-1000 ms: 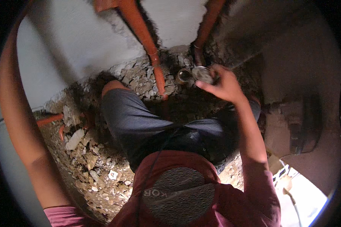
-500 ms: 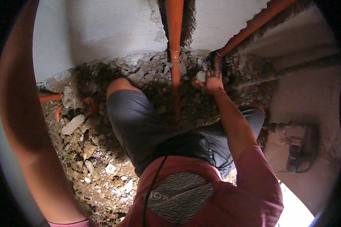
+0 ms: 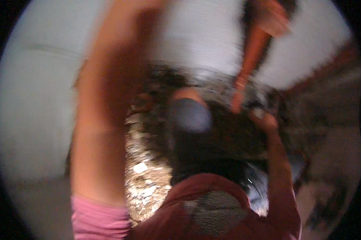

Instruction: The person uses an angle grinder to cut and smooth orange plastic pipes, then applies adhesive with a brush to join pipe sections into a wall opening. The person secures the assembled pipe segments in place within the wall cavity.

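Low by the rubble, my right hand (image 3: pixel 270 121) is closed around a small round tin (image 3: pixel 258 113) with a pale top. Blur hides the finger details. Just left of this hand, an orange pipe (image 3: pixel 250 58) runs down a slot in the white wall into the rubble. My left arm (image 3: pixel 100 120) reaches up past the top of the head view, so my left hand is out of sight.
Broken rubble (image 3: pixel 148 192) covers the ground at left, with a pale flat piece (image 3: pixel 140 167) on it. The white wall (image 3: pixel 204 36) stands ahead. A dark reddish pipe (image 3: pixel 328 66) slants along the right. My bent knee (image 3: pixel 190 114) is in the middle.
The view has swung left, so the pipe, knees and right hand appear farther right, and everything is smeared. My left arm now crosses nearer the middle. The tin stays at my right hand.
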`<action>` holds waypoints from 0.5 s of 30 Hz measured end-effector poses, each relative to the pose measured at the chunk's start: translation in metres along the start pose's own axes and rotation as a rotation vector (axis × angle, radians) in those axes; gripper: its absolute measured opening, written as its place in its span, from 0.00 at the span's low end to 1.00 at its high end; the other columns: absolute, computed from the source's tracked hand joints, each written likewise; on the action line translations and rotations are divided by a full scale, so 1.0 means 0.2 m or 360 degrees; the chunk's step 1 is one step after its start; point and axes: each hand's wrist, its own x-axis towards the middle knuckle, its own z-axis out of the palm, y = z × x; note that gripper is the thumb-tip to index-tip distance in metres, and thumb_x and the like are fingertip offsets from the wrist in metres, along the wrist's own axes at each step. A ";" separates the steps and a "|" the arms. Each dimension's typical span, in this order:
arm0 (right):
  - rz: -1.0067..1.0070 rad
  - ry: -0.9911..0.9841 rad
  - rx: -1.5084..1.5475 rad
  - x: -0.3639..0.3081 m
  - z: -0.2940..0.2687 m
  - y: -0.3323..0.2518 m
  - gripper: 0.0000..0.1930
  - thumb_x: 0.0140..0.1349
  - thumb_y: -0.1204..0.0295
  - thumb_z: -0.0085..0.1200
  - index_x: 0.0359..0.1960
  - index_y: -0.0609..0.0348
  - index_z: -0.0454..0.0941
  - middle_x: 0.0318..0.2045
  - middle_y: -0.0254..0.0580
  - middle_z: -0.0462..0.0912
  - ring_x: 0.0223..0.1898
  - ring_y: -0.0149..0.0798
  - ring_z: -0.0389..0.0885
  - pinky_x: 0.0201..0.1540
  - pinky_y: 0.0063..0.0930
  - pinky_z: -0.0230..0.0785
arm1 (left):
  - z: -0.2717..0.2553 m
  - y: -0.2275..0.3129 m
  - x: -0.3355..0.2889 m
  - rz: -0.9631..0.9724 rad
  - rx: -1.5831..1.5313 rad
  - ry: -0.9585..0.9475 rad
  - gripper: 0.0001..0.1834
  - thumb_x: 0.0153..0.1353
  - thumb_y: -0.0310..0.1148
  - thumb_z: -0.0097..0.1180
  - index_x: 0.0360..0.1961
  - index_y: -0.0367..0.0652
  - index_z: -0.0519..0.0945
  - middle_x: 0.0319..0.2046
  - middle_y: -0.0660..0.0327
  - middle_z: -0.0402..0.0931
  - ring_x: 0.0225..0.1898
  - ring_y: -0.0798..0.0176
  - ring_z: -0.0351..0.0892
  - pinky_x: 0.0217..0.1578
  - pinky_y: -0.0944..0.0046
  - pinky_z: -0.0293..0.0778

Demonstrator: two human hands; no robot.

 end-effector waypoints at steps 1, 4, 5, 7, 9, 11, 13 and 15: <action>-0.0381 0.0100 0.0321 -0.02 0.02 0.04 0.49 0.55 0.25 0.55 0.55 0.64 0.82 0.56 0.63 0.84 0.58 0.58 0.83 0.62 0.49 0.74 | 0.00 -0.01 -0.02 0.0005 0.0026 -0.0005 0.37 0.66 0.56 0.56 0.69 0.44 0.70 0.64 0.46 0.67 0.65 0.41 0.66 0.64 0.39 0.59; -0.0254 0.0232 -0.0148 0.08 0.13 0.09 0.50 0.58 0.34 0.60 0.67 0.68 0.69 0.46 0.63 0.87 0.48 0.59 0.88 0.60 0.52 0.74 | 0.00 -0.02 -0.06 0.0028 0.0038 0.0009 0.36 0.66 0.55 0.57 0.68 0.44 0.71 0.63 0.47 0.68 0.64 0.42 0.67 0.63 0.40 0.60; -0.0247 0.0206 -0.0219 0.13 0.17 0.12 0.51 0.58 0.37 0.62 0.70 0.70 0.65 0.46 0.64 0.87 0.48 0.60 0.88 0.61 0.53 0.74 | 0.00 0.00 -0.07 0.0028 0.0044 0.0015 0.36 0.66 0.55 0.58 0.68 0.44 0.71 0.63 0.47 0.69 0.63 0.42 0.67 0.63 0.40 0.61; -0.0301 0.0292 -0.0294 0.21 0.22 0.17 0.51 0.58 0.38 0.62 0.71 0.69 0.64 0.48 0.63 0.86 0.47 0.59 0.88 0.59 0.53 0.75 | 0.00 -0.01 -0.07 0.0021 0.0054 0.0031 0.36 0.65 0.54 0.58 0.68 0.44 0.71 0.62 0.47 0.69 0.63 0.43 0.68 0.63 0.41 0.61; -0.0281 0.0332 -0.0330 0.28 0.22 0.20 0.51 0.59 0.38 0.62 0.71 0.68 0.63 0.50 0.63 0.84 0.47 0.59 0.88 0.57 0.53 0.75 | 0.01 0.00 -0.05 0.0008 0.0044 0.0039 0.35 0.65 0.54 0.59 0.67 0.44 0.72 0.62 0.47 0.70 0.62 0.43 0.69 0.62 0.41 0.62; -0.0272 0.0380 -0.0346 0.33 0.20 0.19 0.51 0.59 0.38 0.62 0.72 0.67 0.62 0.52 0.63 0.83 0.46 0.59 0.88 0.56 0.53 0.76 | 0.02 0.00 -0.03 -0.0002 0.0042 0.0050 0.35 0.65 0.53 0.60 0.67 0.44 0.72 0.61 0.48 0.71 0.62 0.44 0.69 0.62 0.42 0.63; -0.0270 0.0432 -0.0350 0.36 0.17 0.17 0.51 0.59 0.38 0.62 0.73 0.65 0.61 0.53 0.63 0.81 0.45 0.59 0.88 0.54 0.53 0.77 | 0.03 0.00 -0.02 -0.0011 0.0049 0.0065 0.35 0.64 0.53 0.60 0.66 0.44 0.73 0.60 0.48 0.71 0.61 0.44 0.70 0.61 0.42 0.64; -0.0269 0.0474 -0.0361 0.39 0.16 0.15 0.51 0.59 0.39 0.62 0.73 0.64 0.60 0.55 0.63 0.80 0.45 0.59 0.88 0.52 0.53 0.77 | 0.04 0.01 0.01 -0.0018 0.0046 0.0075 0.34 0.64 0.52 0.61 0.66 0.44 0.73 0.60 0.48 0.72 0.60 0.44 0.71 0.61 0.43 0.64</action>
